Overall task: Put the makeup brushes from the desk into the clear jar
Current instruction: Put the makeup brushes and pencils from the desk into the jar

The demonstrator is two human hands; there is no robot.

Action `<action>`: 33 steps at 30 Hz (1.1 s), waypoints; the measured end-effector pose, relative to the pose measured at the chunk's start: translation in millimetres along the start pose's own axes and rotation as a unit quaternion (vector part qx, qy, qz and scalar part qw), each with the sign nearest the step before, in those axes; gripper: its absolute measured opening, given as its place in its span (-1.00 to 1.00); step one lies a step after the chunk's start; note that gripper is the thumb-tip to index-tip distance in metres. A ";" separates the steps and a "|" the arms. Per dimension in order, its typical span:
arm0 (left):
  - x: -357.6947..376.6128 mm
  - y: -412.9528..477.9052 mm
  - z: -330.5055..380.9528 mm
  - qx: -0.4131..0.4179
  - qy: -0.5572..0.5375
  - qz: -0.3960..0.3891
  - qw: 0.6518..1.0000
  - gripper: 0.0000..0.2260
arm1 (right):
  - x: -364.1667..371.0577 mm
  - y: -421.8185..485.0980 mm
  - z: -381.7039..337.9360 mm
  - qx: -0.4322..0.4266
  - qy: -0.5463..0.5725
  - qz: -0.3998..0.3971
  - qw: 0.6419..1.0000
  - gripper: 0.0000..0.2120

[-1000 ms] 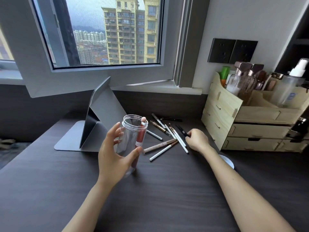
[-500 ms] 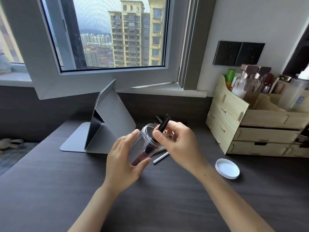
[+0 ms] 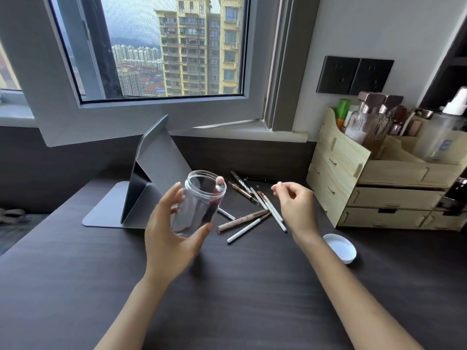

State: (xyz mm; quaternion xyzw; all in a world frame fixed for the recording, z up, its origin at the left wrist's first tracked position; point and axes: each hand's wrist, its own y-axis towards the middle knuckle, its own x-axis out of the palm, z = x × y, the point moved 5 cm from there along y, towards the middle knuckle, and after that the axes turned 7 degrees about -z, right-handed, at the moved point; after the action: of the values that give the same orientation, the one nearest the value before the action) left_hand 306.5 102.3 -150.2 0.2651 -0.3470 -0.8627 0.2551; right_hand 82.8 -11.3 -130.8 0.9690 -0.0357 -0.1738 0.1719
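Observation:
My left hand [image 3: 171, 233] grips the clear jar [image 3: 199, 198], held a little above the dark desk [image 3: 227, 299] with its mouth open at the top. Inside it stand a red brush with a pink tip [image 3: 219, 185] and a dark item lower down. Several makeup brushes and pencils [image 3: 255, 210] lie scattered on the desk just right of the jar, white, brown and black ones. My right hand [image 3: 295, 205] hovers over them with loosely curled fingers, holding nothing.
A white jar lid [image 3: 340, 247] lies on the desk at the right. A wooden drawer organiser [image 3: 379, 188] with bottles stands at the far right. A grey folding stand [image 3: 151, 183] sits behind the jar, under the window.
My right hand picked a black brush from the pile, put it into the jar and let go. It has now drawn back to the right, over the pile.

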 end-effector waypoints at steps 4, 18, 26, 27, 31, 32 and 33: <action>-4.2 1.8 -3.1 -0.025 -0.027 0.017 0.999 -0.28 | 15.9 20.5 31.1 -0.012 -0.248 -0.090 0.964 -0.82; -2.3 2.2 -7.3 -0.044 -0.022 0.008 0.999 -0.23 | 83.7 26.3 26.0 -0.309 -0.528 -0.324 0.721 -0.77; -1.8 2.3 -6.8 -0.044 -0.019 -0.001 0.999 -0.21 | 7.2 22.0 -24.8 -0.255 -0.202 -0.169 0.930 -0.88; -0.5 2.1 -5.9 -0.043 -0.014 -0.008 0.999 -0.20 | -3.7 17.4 -35.2 -0.262 -0.169 -0.152 0.938 -0.87; 7.0 -1.2 1.1 -0.006 0.036 -0.054 0.998 -0.18 | -14.0 -8.3 -85.8 -0.372 -0.244 -0.141 0.884 -0.82; 9.3 -2.3 3.5 0.005 0.045 -0.067 0.997 -0.19 | -8.9 -16.4 -95.0 -0.399 -0.273 -0.167 0.860 -0.80; 11.3 -3.2 6.0 0.013 0.051 -0.079 0.995 -0.20 | -1.6 -23.8 -101.1 -0.415 -0.295 -0.204 0.836 -0.75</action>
State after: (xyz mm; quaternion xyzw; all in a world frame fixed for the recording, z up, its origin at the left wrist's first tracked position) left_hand 293.6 100.1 -152.0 0.3389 -0.3230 -0.8606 0.2005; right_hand 116.8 43.7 -49.5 0.6950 0.1890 -0.4810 0.4998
